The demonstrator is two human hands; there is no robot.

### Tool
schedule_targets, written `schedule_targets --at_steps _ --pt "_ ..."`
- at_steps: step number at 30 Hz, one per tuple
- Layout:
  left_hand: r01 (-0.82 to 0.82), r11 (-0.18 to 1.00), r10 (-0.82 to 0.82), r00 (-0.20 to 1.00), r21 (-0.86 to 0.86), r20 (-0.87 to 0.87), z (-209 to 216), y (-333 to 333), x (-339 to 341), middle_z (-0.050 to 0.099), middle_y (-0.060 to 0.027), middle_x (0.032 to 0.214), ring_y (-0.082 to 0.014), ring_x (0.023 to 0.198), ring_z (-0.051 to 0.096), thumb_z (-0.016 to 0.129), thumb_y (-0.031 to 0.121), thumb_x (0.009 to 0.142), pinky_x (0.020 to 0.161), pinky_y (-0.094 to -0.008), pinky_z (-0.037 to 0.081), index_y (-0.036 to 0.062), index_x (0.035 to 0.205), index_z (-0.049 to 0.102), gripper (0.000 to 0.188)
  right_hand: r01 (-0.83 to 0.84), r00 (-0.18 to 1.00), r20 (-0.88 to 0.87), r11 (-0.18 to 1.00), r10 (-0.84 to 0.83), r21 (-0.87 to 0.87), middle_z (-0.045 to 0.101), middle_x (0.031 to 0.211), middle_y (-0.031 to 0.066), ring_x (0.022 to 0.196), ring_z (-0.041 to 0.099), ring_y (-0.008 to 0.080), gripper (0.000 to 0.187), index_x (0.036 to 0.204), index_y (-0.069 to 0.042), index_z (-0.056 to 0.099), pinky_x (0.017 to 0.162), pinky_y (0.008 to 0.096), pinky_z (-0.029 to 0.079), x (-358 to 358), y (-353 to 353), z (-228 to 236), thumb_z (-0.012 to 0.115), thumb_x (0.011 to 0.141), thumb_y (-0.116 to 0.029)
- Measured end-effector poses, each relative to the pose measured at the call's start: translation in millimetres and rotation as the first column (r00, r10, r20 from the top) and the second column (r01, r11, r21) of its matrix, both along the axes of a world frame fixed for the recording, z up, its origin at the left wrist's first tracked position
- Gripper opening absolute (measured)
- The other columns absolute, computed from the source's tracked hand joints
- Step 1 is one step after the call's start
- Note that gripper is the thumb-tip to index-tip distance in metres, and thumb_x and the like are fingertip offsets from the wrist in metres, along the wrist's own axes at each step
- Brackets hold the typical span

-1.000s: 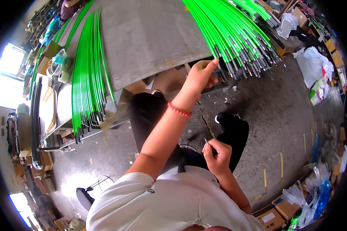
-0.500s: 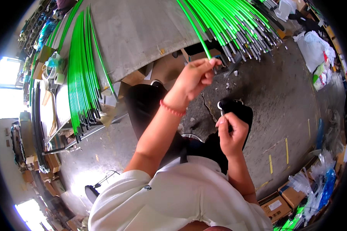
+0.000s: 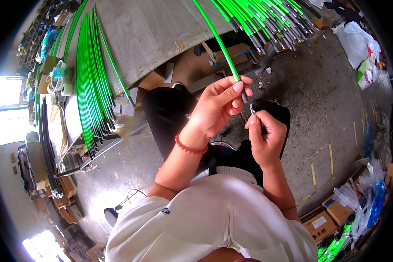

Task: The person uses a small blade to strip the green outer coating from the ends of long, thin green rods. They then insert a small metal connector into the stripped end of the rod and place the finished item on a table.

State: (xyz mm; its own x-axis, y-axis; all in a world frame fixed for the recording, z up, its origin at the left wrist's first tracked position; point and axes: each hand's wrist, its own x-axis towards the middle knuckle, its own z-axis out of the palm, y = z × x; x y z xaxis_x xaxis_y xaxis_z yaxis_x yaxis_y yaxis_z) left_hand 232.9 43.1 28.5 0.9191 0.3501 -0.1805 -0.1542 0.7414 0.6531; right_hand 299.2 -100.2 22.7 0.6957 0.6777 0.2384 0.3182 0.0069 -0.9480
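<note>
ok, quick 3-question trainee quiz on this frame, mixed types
1. Multiple choice: the left hand pinches the end of which thing? A) green rod B) cardboard box C) plastic bag
2. True or false: the right hand rests flat on the workbench.
3. Fill in: the bracelet on the left wrist is ____ in colour.

Key: 1 A; 2 false, it is raised near the rod's tip with its fingers pinched together; 3 red.
</note>
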Motion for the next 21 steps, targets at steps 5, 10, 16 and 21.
schedule_targets --at_steps 5,10,16,21 --pt "0.009 1.0 -0.009 1.0 -0.006 0.004 -1.6 -5.0 -2.3 0.062 -0.0026 0.093 -0.0016 0.062 0.042 0.058 0.017 0.095 0.054 -0.017 0.033 0.0002 0.117 0.061 0.028 -0.002 1.0 0.02 1.0 0.002 0.008 0.041 0.053 0.0033 0.046 0.036 0.0068 0.02 0.068 0.0 0.05 0.043 0.0244 0.03 -0.8 -0.3 0.0 0.058 0.086 -0.004" --pt "0.023 1.0 -0.023 1.0 -0.007 0.009 -2.6 -7.3 -2.3 0.062 -0.0027 0.094 -0.0019 0.062 0.043 0.058 0.016 0.095 0.055 -0.0175 0.034 -0.0002 0.118 0.06 0.028 0.005 0.999 0.044 1.0 -0.005 0.011 0.041 0.052 0.0037 0.046 0.035 0.0073 0.02 0.068 0.001 0.049 0.043 0.0246 0.03 -1.0 -0.5 2.1 0.058 0.085 -0.003" --pt "0.022 1.0 -0.022 1.0 -0.007 0.014 -5.6 -9.1 -3.9 0.062 -0.0035 0.094 -0.0023 0.062 0.043 0.057 0.015 0.095 0.055 -0.0177 0.035 0.0004 0.12 0.059 0.029 0.005 0.999 0.035 1.0 -0.005 -0.003 0.04 0.052 0.0038 0.046 0.035 0.0071 0.019 0.067 0.001 0.048 0.042 0.0246 0.03 -3.3 -1.2 2.8 0.057 0.084 -0.002" --pt "0.031 0.999 -0.03 0.999 -0.034 0.028 -7.4 -8.7 -5.8 0.062 -0.0042 0.094 -0.0024 0.062 0.043 0.057 0.014 0.096 0.056 -0.0173 0.036 0.0015 0.121 0.058 0.029 0.005 0.999 0.05 1.0 -0.004 -0.011 0.039 0.051 0.0035 0.045 0.034 0.0066 0.021 0.066 0.0 0.045 0.042 0.0246 0.03 -4.8 -2.8 0.4 0.057 0.083 -0.002"
